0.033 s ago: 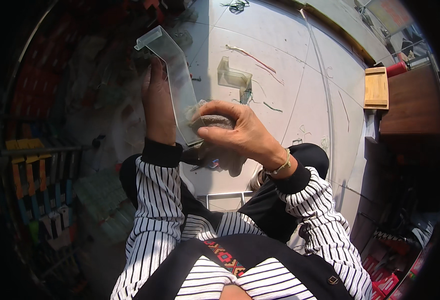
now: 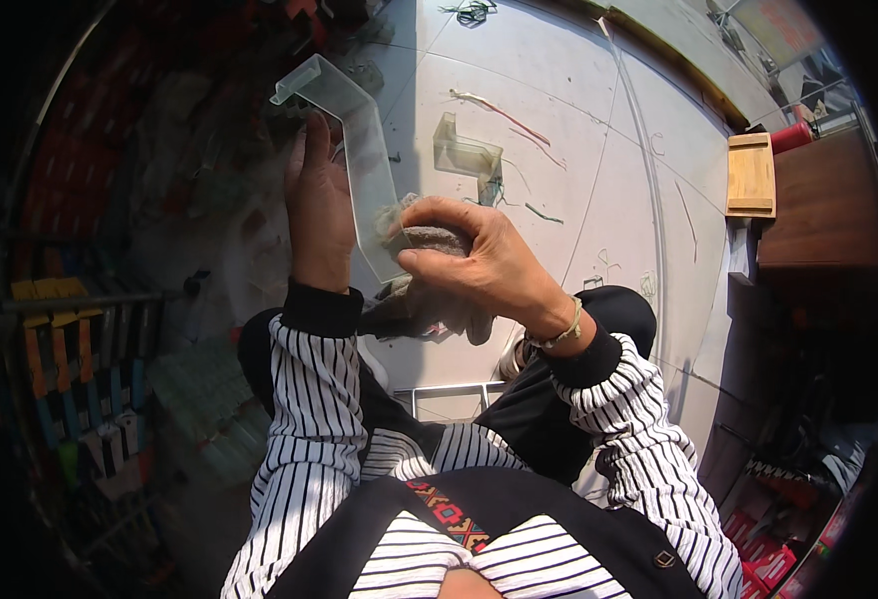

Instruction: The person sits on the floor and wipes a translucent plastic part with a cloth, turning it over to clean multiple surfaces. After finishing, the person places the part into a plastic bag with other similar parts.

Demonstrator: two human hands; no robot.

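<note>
My left hand point(image 2: 317, 205) holds up a clear, bent plastic holder point(image 2: 369, 165) from its left side. Its thumb and fingers close around the piece, partly hidden by it. A short lip sticks out at the holder's top end. Bunched in my right hand point(image 2: 494, 260) is a grey cloth point(image 2: 447, 304), pinched between thumb and fingers with its loose part hanging below. The cloth presses against the lower right edge of the holder.
On the pale tiled floor lies another clear, angular plastic piece point(image 2: 459, 155), with red and white wire point(image 2: 504, 115) beyond it. A wooden block point(image 2: 750, 176) sits at right by a brown cabinet point(image 2: 818, 200). Tools with orange and blue handles point(image 2: 79, 369) hang at left.
The plastic holder has tilted and shifted slightly to the right in my left hand. The hanging part of the cloth has swung up a little.
</note>
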